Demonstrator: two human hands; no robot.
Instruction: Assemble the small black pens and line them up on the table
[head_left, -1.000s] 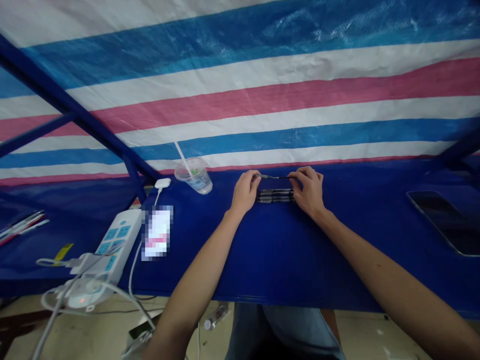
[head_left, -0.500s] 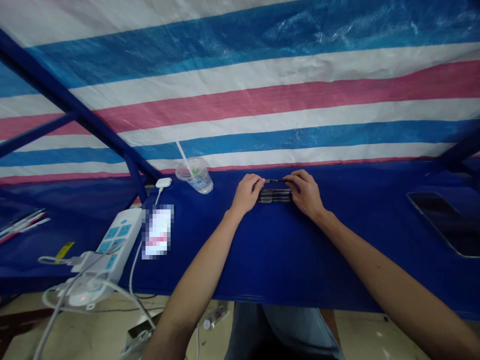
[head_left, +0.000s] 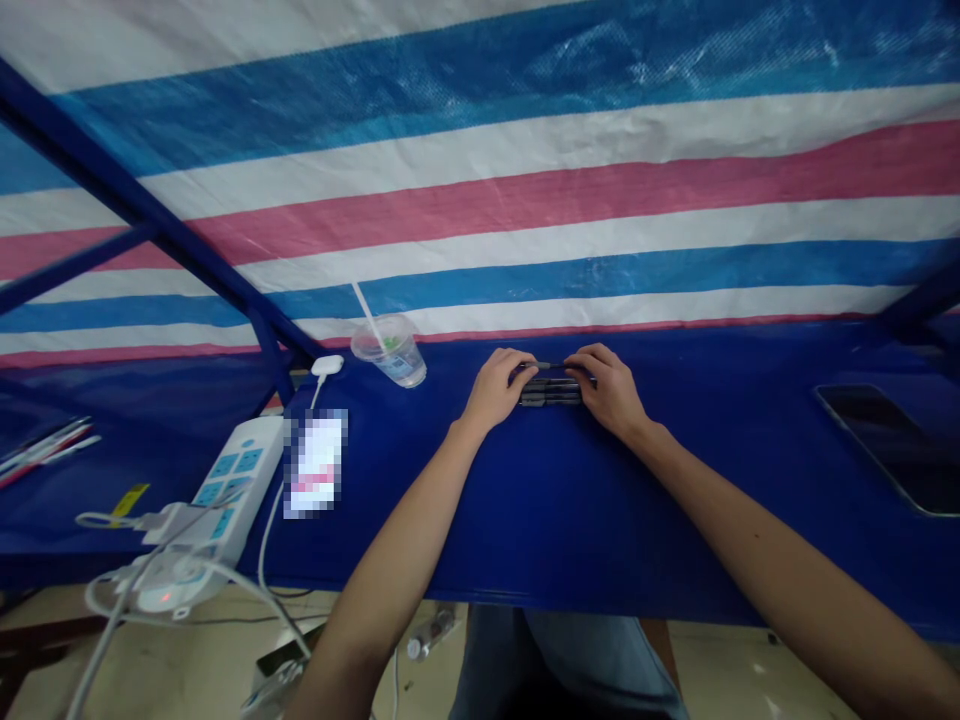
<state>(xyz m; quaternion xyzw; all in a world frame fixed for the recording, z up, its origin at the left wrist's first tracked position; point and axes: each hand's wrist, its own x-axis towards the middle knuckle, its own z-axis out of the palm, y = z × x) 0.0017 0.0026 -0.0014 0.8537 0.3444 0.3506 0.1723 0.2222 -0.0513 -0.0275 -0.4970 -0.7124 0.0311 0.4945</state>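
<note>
A slim black pen [head_left: 551, 365] spans the gap between my two hands, just beyond a row of several black pens [head_left: 551, 392] lying side by side on the blue surface. My left hand [head_left: 499, 385] pinches the pen's left end between thumb and fingers. At its other end, my right hand [head_left: 606, 385] has its fingers closed on the same pen, with the thumb beside the row's right end. The fingers partly cover the ends of the pens.
A plastic cup [head_left: 394, 352] with a straw stands left of my hands. Further left are a lit phone [head_left: 318, 465], a power strip [head_left: 240, 475] with cables and several pens [head_left: 49, 450]. A dark phone [head_left: 892, 445] lies at right. Striped sheeting [head_left: 555, 200] rises behind.
Both hands have shifted slightly toward each other along the pen, narrowing the gap between the fingertips. The row of pens and the other objects stay put.
</note>
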